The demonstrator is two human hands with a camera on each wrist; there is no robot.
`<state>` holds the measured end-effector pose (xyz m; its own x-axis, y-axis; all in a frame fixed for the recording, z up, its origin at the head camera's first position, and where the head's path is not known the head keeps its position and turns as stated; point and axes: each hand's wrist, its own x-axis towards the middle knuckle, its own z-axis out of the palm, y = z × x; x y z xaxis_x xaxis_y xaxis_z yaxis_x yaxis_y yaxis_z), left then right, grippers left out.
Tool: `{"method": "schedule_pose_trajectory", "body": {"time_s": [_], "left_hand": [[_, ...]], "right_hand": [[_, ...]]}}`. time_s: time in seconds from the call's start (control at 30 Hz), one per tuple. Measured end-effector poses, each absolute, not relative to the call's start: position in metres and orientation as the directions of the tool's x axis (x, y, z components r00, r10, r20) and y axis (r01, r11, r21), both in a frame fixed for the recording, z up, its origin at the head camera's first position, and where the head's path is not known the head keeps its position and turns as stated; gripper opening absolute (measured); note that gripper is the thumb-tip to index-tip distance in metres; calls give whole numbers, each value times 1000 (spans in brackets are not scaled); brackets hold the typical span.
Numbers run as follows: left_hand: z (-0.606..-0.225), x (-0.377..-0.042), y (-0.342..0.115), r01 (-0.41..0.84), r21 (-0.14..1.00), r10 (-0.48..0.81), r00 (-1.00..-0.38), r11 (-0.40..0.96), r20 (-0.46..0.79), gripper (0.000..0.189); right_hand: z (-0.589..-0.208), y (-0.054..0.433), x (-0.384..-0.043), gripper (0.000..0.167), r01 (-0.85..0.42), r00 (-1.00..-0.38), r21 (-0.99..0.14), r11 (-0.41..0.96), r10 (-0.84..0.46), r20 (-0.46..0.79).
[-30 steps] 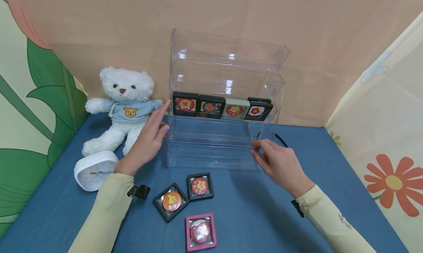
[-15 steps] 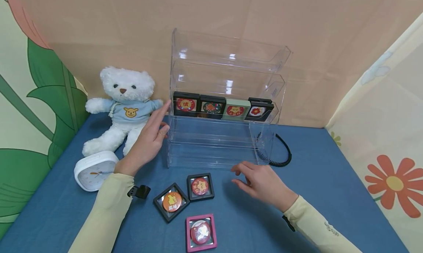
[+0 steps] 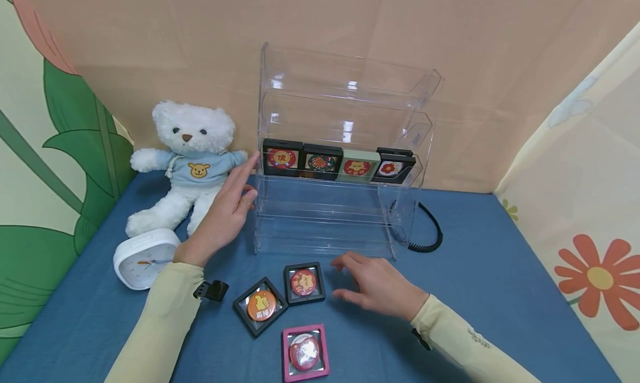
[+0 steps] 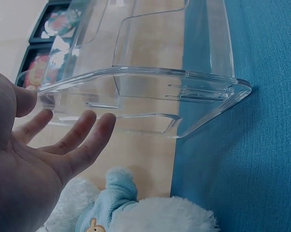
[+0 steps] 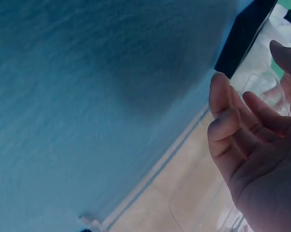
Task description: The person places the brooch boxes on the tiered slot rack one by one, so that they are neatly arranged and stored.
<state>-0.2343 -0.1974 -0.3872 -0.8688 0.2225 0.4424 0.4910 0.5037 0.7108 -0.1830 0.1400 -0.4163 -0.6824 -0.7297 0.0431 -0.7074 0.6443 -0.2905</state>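
A clear acrylic tiered rack (image 3: 325, 202) stands upright at the back of the table. My left hand (image 3: 220, 210) has its fingers extended along the rack's left side panel, fingertips right at the panel edge in the left wrist view. My right hand (image 3: 377, 283) hovers over the cloth with thumb and fingers apart, holding nothing. Just left of its fingertips lies a black square frame with a red star badge (image 3: 303, 283). Beside that lies a tilted black frame with an orange thumbs-up badge (image 3: 260, 306). Nearer me is a pink frame (image 3: 305, 353) with a red badge.
Several framed badges (image 3: 357, 166) stand along the rack's middle tier. Left of the rack sit a white teddy bear (image 3: 192, 166) in a blue top and a white clock (image 3: 146, 259). A black coiled cord (image 3: 432, 235) lies by the rack's lower right side.
My right hand has left the rack's lower right side and moved left and toward me, beside the star-badge frame, uncovering the coiled cord. My left hand stays at the rack.
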Motion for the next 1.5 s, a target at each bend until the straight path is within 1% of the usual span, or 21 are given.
{"method": "schedule_pose_trajectory", "body": {"time_s": [0.2, 0.57, 0.77, 0.93, 1.17, 1.5], "left_hand": [[-388, -234, -197, 491, 713, 221, -869, 501, 443, 74], [-387, -234, -197, 497, 709, 222, -865, 500, 449, 70], [-387, -233, -198, 493, 711, 221, -867, 501, 446, 71], [-385, -233, -197, 485, 715, 217, -872, 503, 439, 73], [-386, -235, -197, 486, 713, 216, -871, 506, 441, 73], [-387, -234, -197, 479, 720, 214, -875, 501, 433, 73]], "right_hand": [[-424, 134, -186, 59, -697, -682, -302, 650, -732, -1], [-427, 128, -191, 64, -698, -675, -304, 649, -737, -23], [-429, 125, -195, 69, -669, -692, -317, 672, -719, -63], [-429, 121, -198, 73, -655, -693, -329, 680, -714, -98], [-426, 118, -202, 75, -656, -677, -338, 675, -724, -131], [-428, 116, -202, 73, -639, -676, -371, 674, -722, -146]]}}
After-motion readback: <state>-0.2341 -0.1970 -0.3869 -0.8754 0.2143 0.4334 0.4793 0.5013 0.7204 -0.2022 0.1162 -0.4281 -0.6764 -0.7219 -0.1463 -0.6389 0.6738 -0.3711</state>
